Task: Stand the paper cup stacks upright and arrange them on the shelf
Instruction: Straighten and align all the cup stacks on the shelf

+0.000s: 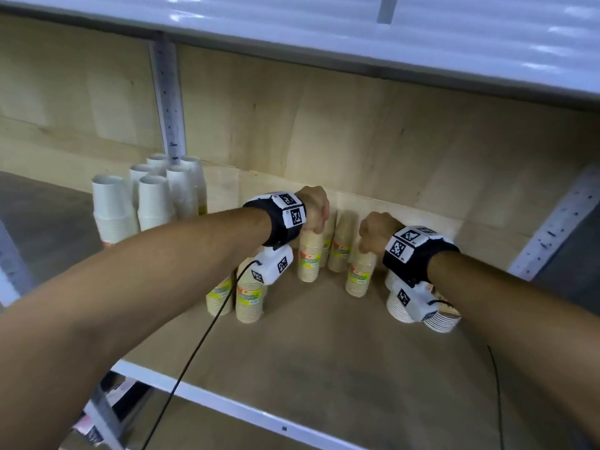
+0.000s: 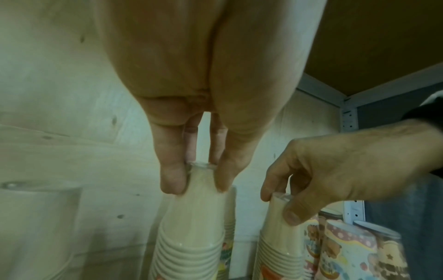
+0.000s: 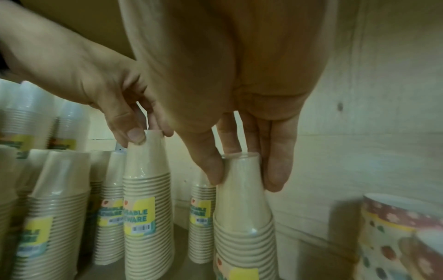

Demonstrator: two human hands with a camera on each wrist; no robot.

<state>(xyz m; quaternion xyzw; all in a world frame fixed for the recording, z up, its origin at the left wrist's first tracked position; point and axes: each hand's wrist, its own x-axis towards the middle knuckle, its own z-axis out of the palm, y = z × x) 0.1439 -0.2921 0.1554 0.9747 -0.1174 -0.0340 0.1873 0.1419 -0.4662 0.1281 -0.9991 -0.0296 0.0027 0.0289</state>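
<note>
At the far left of the shelf (image 1: 324,345) stand white cup stacks (image 1: 152,203). Right of them, your left hand (image 1: 313,207) pinches the top of an upright kraft stack (image 1: 310,256) near the back wall. Just right, your right hand (image 1: 375,233) pinches another upright stack (image 1: 358,274). Patterned cups (image 1: 438,316) stand nearer, far right.

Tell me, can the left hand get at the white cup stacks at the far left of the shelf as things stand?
Probably not right away. The left hand is pinching the top of a beige cup stack, so it must let go first. The shelf between it and the white cup stacks looks free of obstacles.
</note>
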